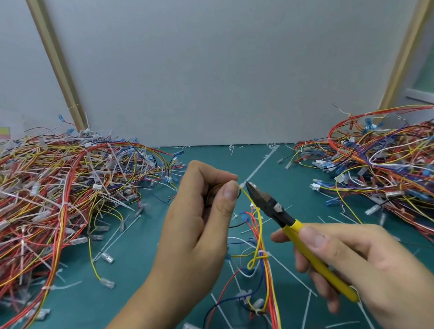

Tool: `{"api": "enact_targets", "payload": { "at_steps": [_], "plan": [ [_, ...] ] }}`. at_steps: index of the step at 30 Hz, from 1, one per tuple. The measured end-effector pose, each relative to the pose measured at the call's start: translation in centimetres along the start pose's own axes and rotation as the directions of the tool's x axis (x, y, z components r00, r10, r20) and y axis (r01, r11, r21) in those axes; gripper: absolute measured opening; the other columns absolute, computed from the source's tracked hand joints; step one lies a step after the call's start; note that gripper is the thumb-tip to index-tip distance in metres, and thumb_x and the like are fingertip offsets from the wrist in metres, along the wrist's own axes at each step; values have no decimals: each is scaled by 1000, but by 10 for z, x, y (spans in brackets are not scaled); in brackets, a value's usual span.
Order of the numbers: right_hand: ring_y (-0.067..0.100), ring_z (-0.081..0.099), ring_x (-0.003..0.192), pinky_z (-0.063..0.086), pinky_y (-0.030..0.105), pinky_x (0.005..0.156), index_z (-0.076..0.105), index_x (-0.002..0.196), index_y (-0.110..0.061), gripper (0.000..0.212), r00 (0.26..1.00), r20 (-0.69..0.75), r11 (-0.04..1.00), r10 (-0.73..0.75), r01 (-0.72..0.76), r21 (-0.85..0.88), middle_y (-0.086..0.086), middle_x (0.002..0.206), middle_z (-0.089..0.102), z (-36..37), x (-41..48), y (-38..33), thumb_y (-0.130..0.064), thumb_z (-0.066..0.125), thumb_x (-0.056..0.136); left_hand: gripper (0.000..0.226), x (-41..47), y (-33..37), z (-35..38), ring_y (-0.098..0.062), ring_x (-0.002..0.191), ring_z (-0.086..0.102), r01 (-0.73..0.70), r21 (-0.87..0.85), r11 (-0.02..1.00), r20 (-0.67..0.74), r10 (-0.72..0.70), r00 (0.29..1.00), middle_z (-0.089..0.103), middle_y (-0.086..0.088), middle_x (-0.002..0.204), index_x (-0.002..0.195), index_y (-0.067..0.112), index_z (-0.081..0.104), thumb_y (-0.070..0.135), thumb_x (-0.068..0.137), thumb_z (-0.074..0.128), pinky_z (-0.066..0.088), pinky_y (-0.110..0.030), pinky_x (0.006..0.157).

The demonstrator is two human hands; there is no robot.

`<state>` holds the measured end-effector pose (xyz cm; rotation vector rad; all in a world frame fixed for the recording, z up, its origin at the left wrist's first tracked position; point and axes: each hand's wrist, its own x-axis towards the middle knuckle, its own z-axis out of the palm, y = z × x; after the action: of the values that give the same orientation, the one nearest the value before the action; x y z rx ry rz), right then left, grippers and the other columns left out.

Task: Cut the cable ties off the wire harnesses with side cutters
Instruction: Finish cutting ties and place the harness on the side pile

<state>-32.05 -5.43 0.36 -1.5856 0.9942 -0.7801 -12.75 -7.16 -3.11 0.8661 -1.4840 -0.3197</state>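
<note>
— Where's the cable tie [242,185]?
— On the harness [260,239], lifted over the mat [136,278]; the left hand [195,214] pinches the harness just beside it.
— And the cutters [271,204]?
— The right hand [349,263] grips their handles, tips at the tie. The harness seems light, floppy: hold close.

A heap of wire harnesses [52,194] is piled along the left edge of the tabletop [145,253], and a second heap [383,163] is piled toward the far right corner. A wall panel [220,78] is set behind the far edge, along which cut tie scraps [235,147] are scattered. Between the heaps, the left hand [196,229] is held left of the right hand [349,260]. A harness [259,236] is pinched in the left hand and is trailed down onto the tabletop toward the near edge. The side cutters [287,226] are gripped in the right hand, with their tip placed just beside a cable tie [259,166] at the left fingertips.
</note>
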Motion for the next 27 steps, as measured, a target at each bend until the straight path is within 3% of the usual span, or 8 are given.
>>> {"api": "enact_targets", "payload": {
  "at_steps": [9,14,17,21,27],
  "plan": [
    [16,55,51,48,27,46,79,96,-34,71,1000,14,1000,-13,13,-2,3,70,64,-1,2,3,-87,62,52,11,0,0,-1,-24,71,48,-8,-1,1000,11,8,1000,54,-9,80,94,23,57,30,97,50,40,-35,62],
    [16,52,48,45,27,42,80,92,-31,76,1000,0,1000,-25,25,-16,6,66,62,-2,3,7,-90,62,48,11,0,0,-1,-23,72,50,1,-8,1000,7,-1,1000,56,-7,81,94,22,58,29,96,51,42,-31,64],
    [20,46,47,40,26,40,80,92,-28,65,999,-11,998,-48,47,-44,16,64,56,-2,4,9,-80,61,57,11,0,-1,-1,-21,72,50,3,-4,1000,10,-3,1000,56,-6,81,94,22,58,29,96,51,42,-30,64],
    [22,36,42,29,21,36,78,85,-19,59,999,-8,998,-50,49,-31,4,57,50,-2,5,10,-69,59,61,11,0,1,-1,-19,73,51,11,-2,1000,10,-11,1000,56,-6,82,94,21,57,30,96,51,43,-27,64],
    [17,40,42,35,22,36,77,88,-19,61,998,-62,1000,-8,7,-8,0,60,52,-7,10,14,-71,58,61,12,7,-4,-3,-5,67,47,131,40,991,-49,-129,990,56,1,78,91,24,58,35,95,53,40,-18,62]
  ]
}}
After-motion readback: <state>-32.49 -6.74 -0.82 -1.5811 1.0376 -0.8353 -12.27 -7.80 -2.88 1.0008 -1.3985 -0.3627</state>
